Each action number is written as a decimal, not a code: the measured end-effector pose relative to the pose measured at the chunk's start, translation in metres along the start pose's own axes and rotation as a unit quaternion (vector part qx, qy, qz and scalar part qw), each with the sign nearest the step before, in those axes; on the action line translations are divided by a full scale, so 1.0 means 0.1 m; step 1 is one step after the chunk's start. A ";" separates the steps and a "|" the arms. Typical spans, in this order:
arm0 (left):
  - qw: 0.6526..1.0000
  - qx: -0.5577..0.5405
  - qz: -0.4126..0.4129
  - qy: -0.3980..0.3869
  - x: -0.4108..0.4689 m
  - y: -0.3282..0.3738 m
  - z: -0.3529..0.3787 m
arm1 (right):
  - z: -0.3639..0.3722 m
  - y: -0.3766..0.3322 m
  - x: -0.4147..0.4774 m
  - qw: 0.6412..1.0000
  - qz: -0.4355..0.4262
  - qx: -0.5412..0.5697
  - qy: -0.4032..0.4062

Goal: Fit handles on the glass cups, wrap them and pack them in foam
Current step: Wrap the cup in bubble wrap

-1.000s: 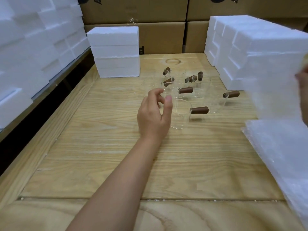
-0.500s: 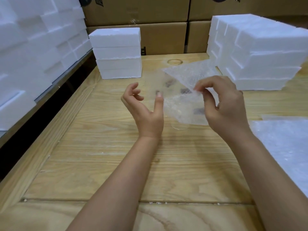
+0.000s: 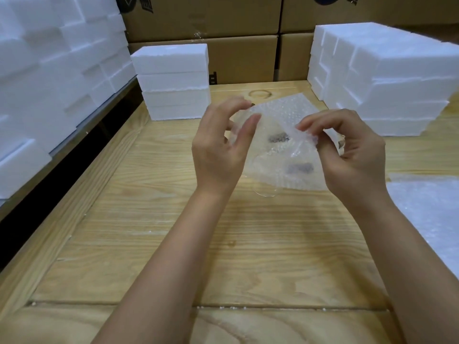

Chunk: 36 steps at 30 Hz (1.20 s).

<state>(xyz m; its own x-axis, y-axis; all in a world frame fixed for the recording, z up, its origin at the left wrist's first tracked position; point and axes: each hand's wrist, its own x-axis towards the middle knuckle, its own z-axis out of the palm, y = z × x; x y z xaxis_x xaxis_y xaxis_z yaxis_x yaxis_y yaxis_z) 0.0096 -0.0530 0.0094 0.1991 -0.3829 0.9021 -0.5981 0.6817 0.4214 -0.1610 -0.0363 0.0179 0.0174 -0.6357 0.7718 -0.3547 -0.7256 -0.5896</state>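
Note:
I hold a sheet of bubble wrap [image 3: 280,115] up over the wooden table [image 3: 198,244]. My right hand [image 3: 352,155] pinches its right part between thumb and fingertips. My left hand [image 3: 221,147] has the sheet's left edge between its thumb and curved fingers. Behind the sheet stand the glass cups, mostly hidden. Two brown handles [image 3: 299,167] show blurred through the wrap. The round base of the nearest glass cup [image 3: 265,192] peeks out under the sheet's lower edge.
A stack of white foam blocks [image 3: 173,80] stands at the back left of the table, and a bigger foam stack [image 3: 385,78] at the back right. More foam [image 3: 49,70] fills the left side. Cardboard boxes [image 3: 203,18] line the back. Bubble wrap sheets [image 3: 427,214] lie at right.
My right hand brought a bubble wrap sheet from the right to over the cups. My left hand left the cups, rose and closed in on the sheet's left edge.

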 end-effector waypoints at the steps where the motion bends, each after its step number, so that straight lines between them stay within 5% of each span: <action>1: 1.000 -0.011 -0.012 0.002 0.03 0.02 -0.01 | 0.00 -0.01 0.00 1.000 0.002 0.003 0.002; 7: 0.992 -0.017 -0.100 0.072 0.32 0.04 -0.13 | 0.03 0.01 -0.03 0.995 -0.010 -0.057 0.085; 10: 0.989 0.063 -0.030 0.130 0.55 -0.03 -0.30 | 0.01 0.12 -0.06 0.991 0.010 -0.099 0.094; 16: 0.925 0.314 0.125 0.174 0.76 0.03 -0.44 | 0.05 0.35 -0.12 0.949 0.154 -0.231 -0.152; 22: 0.963 0.264 0.050 -0.017 0.42 0.04 -0.28 | 0.04 0.39 -0.14 0.897 0.201 -0.222 -0.325; 29: 0.985 0.120 -0.083 -0.092 0.26 -0.18 -0.24 | 0.01 0.37 -0.12 0.922 0.188 -0.173 -0.292; 36: 0.970 0.087 -0.179 0.141 0.32 -0.20 -0.33 | -0.19 0.37 -0.04 0.966 0.196 -0.027 -0.168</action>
<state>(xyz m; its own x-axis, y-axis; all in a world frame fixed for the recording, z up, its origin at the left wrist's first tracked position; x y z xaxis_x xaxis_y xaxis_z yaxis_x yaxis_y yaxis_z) 0.0532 -0.0579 0.0329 0.6086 -0.3730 0.7003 -0.5677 0.4120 0.7128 -0.1920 -0.0556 -0.0029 0.1702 -0.9150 0.3658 -0.4434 -0.4026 -0.8008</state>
